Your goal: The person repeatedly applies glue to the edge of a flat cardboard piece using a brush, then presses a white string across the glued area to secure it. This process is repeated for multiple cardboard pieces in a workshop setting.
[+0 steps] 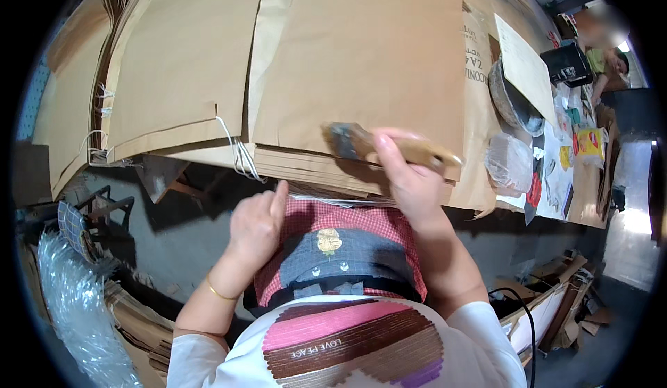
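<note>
In my right hand point(413, 179) is a flat brush point(363, 143) with a wooden handle, its dark bristle end pointing left. It is tilted over the near edge of a stack of brown kraft paper sheets point(361, 61). My left hand point(257, 225) hangs just in front of the table edge, fingers curled, one finger stretched up toward the stack. Its fingertips are partly hidden, so whatever it may hold does not show. White string point(240, 153) dangles in loops from the table edge beside that hand.
More brown paper stacks point(184, 54) lie to the left. On the right stand a round basin point(501, 93) with a pale board point(524, 68) across it, a clear plastic container point(508, 162) and a yellow-red packet point(590, 145). Another person point(611, 65) is at the far right.
</note>
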The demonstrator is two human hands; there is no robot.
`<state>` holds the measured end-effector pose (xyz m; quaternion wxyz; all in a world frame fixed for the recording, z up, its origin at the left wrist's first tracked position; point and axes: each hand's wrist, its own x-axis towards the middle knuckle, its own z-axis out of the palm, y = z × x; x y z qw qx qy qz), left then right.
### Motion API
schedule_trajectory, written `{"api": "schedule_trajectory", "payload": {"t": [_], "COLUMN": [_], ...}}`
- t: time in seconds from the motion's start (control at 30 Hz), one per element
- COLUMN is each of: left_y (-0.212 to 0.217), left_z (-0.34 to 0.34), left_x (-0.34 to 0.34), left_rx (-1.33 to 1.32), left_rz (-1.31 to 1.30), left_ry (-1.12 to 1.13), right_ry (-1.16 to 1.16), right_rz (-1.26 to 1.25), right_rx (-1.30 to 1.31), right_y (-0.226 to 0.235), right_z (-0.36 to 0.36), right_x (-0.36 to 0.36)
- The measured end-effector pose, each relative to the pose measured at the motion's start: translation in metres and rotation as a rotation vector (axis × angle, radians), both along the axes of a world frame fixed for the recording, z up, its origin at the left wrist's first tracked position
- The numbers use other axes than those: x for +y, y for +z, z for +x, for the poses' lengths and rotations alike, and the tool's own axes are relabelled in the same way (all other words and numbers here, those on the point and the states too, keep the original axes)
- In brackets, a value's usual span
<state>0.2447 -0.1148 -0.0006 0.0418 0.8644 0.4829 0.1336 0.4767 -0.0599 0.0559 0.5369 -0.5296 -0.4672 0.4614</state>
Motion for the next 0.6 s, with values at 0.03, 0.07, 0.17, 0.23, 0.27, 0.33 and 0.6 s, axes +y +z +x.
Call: {"api": "schedule_trajectory", "payload": {"t": [0.03, 0.07, 0.17, 0.23, 0.27, 0.33, 0.6], "left_y": [0.005, 0.009, 0.016, 0.012, 0.011, 0.008, 0.005], "left_z": [-0.003, -0.003, 0.008, 0.014, 0.019, 0.024, 0.024], "left_x": [0.007, 0.016, 0.047, 0.057, 0.059, 0.060, 0.062], "left_rx": [-0.055, -0.109, -0.068, 0.022, 0.070, 0.113, 0.088], "left_rz": [0.110, 0.221, 0.063, -0.048, -0.093, -0.137, -0.116], "left_ry": [0.015, 0.030, 0.043, 0.064, 0.095, 0.106, 0.085], "right_ry": [0.021, 0.039, 0.096, 0.123, 0.084, -0.018, -0.218], "right_rz": [0.022, 0.045, 0.120, 0.087, 0.055, -0.017, 0.029], "right_rx": [-0.040, -0.081, -0.264, -0.377, -0.421, -0.517, -1.201], "right_y": [-0.003, -0.006, -0.012, -0.006, -0.005, -0.004, -0.015], "right_z": [-0.014, -0.026, -0.038, -0.037, -0.030, -0.005, 0.096], "right_x": [0.009, 0.017, 0.034, 0.038, 0.037, 0.030, 0.009]}}
